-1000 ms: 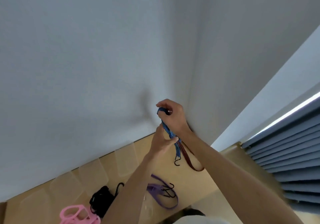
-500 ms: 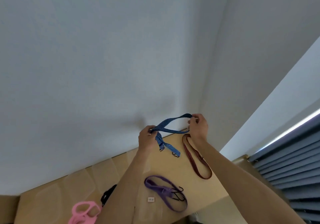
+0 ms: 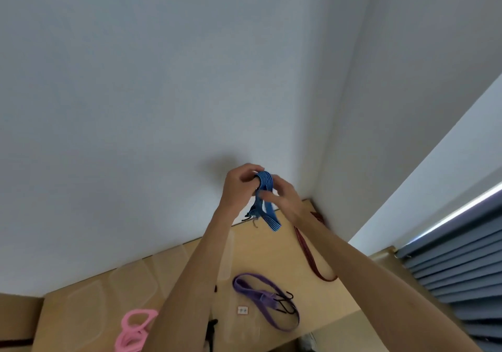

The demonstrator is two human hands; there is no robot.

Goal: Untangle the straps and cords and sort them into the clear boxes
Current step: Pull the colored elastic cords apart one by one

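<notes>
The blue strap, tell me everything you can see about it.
The blue strap is a flat woven band, bright blue with thin dark stripes along its length, and it looks elastic. It is folded into a loop held up in the air before the wall. The left hand grips its top; the right hand touches it. Its ends hang down, with small dark hooks dangling above the table.

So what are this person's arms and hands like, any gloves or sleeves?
Both are bare: the left hand and right hand wear no gloves, and no sleeve, watch or ring shows on either forearm up to the picture's lower edge.
</notes>
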